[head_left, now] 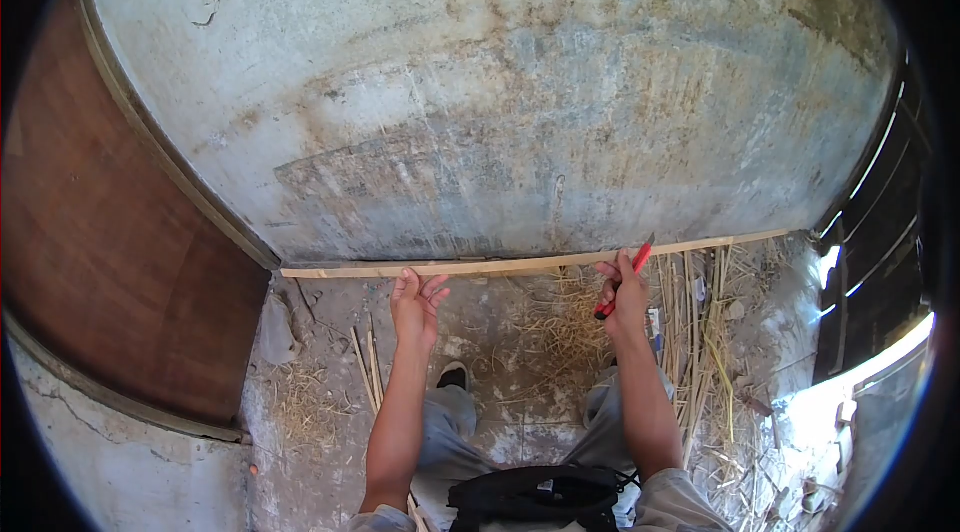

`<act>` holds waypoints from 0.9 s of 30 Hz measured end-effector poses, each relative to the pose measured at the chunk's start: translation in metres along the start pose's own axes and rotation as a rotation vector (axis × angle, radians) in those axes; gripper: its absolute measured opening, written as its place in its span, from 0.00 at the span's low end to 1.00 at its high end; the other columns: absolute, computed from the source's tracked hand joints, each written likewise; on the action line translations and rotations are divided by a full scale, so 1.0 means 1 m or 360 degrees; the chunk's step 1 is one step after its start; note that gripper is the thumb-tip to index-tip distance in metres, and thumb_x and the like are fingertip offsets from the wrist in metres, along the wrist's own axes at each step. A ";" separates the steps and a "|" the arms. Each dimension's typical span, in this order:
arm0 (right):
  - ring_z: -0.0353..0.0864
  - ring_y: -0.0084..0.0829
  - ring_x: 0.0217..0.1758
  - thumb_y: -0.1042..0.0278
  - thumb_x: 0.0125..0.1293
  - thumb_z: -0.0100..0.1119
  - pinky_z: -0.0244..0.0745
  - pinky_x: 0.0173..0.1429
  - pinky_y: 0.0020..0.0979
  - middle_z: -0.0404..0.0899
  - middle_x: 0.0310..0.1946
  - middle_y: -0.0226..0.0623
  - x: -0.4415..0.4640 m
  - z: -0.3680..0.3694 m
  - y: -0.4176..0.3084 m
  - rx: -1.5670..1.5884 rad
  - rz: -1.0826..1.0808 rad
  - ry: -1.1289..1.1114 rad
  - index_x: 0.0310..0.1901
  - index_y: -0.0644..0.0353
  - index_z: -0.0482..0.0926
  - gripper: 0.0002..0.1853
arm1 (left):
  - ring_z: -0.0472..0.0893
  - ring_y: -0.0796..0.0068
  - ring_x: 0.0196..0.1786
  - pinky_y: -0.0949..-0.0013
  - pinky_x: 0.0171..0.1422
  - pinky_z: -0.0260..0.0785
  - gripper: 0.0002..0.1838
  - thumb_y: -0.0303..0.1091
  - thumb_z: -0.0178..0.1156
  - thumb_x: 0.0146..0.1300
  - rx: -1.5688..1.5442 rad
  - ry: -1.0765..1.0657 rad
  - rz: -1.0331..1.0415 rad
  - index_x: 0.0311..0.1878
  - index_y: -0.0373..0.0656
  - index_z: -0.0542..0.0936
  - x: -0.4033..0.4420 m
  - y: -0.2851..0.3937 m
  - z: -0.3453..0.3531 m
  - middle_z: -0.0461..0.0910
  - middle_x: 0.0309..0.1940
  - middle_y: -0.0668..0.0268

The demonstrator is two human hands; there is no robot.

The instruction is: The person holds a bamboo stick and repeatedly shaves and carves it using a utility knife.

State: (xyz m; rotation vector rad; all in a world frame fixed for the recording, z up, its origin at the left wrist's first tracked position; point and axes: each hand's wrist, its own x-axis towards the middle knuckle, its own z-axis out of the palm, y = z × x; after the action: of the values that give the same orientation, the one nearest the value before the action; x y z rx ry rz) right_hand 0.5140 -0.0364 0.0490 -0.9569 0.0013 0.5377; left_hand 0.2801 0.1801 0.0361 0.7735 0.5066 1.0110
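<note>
- Head view: touched wooden strip [520, 264] with left hand [412, 315]; could not tell if pinched or propped; saw it extend either side along the wall's [500, 132] foot.
- Clamped right hand [627, 300] around red knife [640, 259], blade [651, 240] just beyond the fingers.
- Noticed loose sticks [692, 332] right of that hand.
- Judged work under way: found strip already along wall, made out no cut, could not tell the remainder.

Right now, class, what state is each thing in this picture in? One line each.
Wall: stained and streaked.
Wooden strip: in one piece, running along the wall's foot.
Red tool: slanted, dark tip toward the wall.
Left hand: fingers partly curled at the strip; grip unclear.
Right hand: closed around the red tool.
Straw: scattered loose.
Thin sticks: lying loosely bunched.
</note>
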 end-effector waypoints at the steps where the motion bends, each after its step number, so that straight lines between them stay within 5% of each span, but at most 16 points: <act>1: 0.64 0.16 0.12 0.53 0.69 0.62 0.59 0.16 0.21 0.85 0.30 0.38 0.000 0.000 0.000 -0.0006 0.0013 -0.0001 0.36 0.55 0.77 0.14 | 0.84 0.68 0.44 0.65 0.42 0.81 0.10 0.45 0.54 0.73 0.0001 0.0009 0.0005 0.43 0.50 0.75 -0.001 0.001 0.003 0.81 0.44 0.65; 5: 0.63 0.15 0.12 0.52 0.69 0.63 0.58 0.16 0.21 0.85 0.30 0.37 0.000 0.001 0.001 -0.0027 0.0035 -0.0022 0.37 0.55 0.77 0.14 | 0.83 0.68 0.46 0.63 0.43 0.81 0.11 0.45 0.52 0.74 -0.0024 -0.0017 0.0018 0.47 0.49 0.75 0.000 0.000 0.001 0.81 0.52 0.61; 20: 0.63 0.15 0.13 0.51 0.67 0.64 0.59 0.17 0.21 0.83 0.29 0.33 0.003 -0.002 0.004 -0.0028 0.0069 -0.0016 0.36 0.54 0.75 0.15 | 0.80 0.70 0.52 0.54 0.46 0.81 0.12 0.43 0.50 0.75 -0.0201 -0.0190 0.0067 0.52 0.48 0.74 0.006 -0.013 -0.007 0.81 0.49 0.63; 27: 0.63 0.15 0.14 0.55 0.71 0.59 0.58 0.18 0.22 0.83 0.30 0.31 0.006 -0.008 0.010 -0.0085 0.0035 -0.0103 0.45 0.58 0.79 0.14 | 0.80 0.69 0.53 0.54 0.47 0.81 0.13 0.43 0.49 0.76 -0.0221 -0.0230 0.0082 0.54 0.47 0.73 0.006 -0.009 -0.004 0.80 0.53 0.60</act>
State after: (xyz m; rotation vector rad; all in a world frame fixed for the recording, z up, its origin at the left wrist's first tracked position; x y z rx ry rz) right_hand 0.5172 -0.0354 0.0355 -0.9921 -0.0609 0.5912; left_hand 0.2851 0.1836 0.0260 0.7318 0.2902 1.0184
